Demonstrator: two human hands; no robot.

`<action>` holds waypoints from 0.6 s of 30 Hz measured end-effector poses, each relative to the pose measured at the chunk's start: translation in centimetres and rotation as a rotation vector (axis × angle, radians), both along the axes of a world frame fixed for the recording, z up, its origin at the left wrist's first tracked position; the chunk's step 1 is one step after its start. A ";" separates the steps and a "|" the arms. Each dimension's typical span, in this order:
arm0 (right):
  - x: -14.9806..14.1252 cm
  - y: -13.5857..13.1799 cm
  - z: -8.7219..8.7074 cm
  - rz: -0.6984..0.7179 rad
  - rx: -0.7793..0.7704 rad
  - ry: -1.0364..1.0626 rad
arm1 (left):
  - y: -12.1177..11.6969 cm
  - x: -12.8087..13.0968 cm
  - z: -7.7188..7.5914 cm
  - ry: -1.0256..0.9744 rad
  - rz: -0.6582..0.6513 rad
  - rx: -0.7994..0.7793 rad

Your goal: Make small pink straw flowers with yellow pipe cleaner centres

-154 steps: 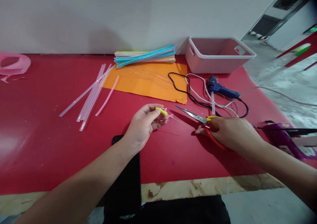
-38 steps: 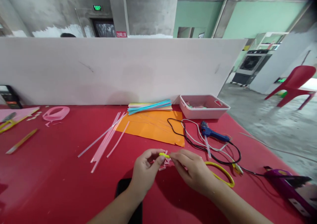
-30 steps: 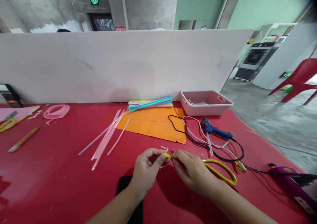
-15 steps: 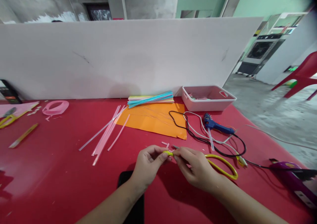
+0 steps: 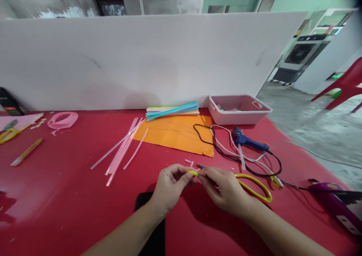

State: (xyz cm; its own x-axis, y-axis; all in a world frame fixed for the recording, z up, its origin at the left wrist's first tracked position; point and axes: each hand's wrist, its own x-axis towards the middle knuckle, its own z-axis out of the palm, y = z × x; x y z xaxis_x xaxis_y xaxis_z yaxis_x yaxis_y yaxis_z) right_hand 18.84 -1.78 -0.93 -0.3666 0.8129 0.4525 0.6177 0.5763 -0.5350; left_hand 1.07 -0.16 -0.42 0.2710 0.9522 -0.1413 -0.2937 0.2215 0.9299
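Note:
Between the fingertips of both hands is a small yellow piece (image 5: 193, 173), too small to make out in detail. My left hand (image 5: 173, 184) pinches its left side with thumb and forefinger. My right hand (image 5: 222, 186) is closed at its right end, thumb and finger pressed together. Yellow-handled scissors (image 5: 258, 188) lie under and beside my right hand, with a blade tip showing past the knuckles. Short pink straw offcuts (image 5: 190, 162) lie just beyond the fingers. A black phone (image 5: 154, 229) rests partly beneath my left forearm.
On the red table (image 5: 70, 195) lie pink straws (image 5: 124, 150), an orange sheet (image 5: 172, 135) under a bundle of coloured sticks (image 5: 172, 111), and a blue glue gun (image 5: 250, 141) with tangled cords. A pink basket (image 5: 240, 118) stands at the back; a purple tool (image 5: 333, 199) sits right. A white panel (image 5: 155, 60) closes the far side.
The view has tipped down slightly, so the background sits a little higher. Both hands keep their pinch on the yellow piece, with hardly any movement.

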 end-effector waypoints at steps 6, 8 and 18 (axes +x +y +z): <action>0.1 0.3 0.5 -0.133 0.188 0.084 | 0.8 -0.1 -0.4 -0.003 0.160 -0.023; -0.1 -0.1 0.8 -0.135 0.224 0.225 | 1.4 -0.3 -0.3 -0.117 0.259 -0.098; -1.5 0.7 0.2 -0.054 -0.670 1.164 | 0.7 -0.2 0.5 -0.149 -0.021 -0.274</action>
State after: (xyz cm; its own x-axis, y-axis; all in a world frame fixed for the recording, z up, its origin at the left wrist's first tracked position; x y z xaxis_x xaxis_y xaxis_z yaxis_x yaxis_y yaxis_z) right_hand 17.36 -1.08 -0.78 -0.0047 0.9999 -0.0108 -0.3724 -0.0118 -0.9280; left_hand 0.91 0.56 0.04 0.3277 0.8780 -0.3490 -0.4152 0.4657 0.7815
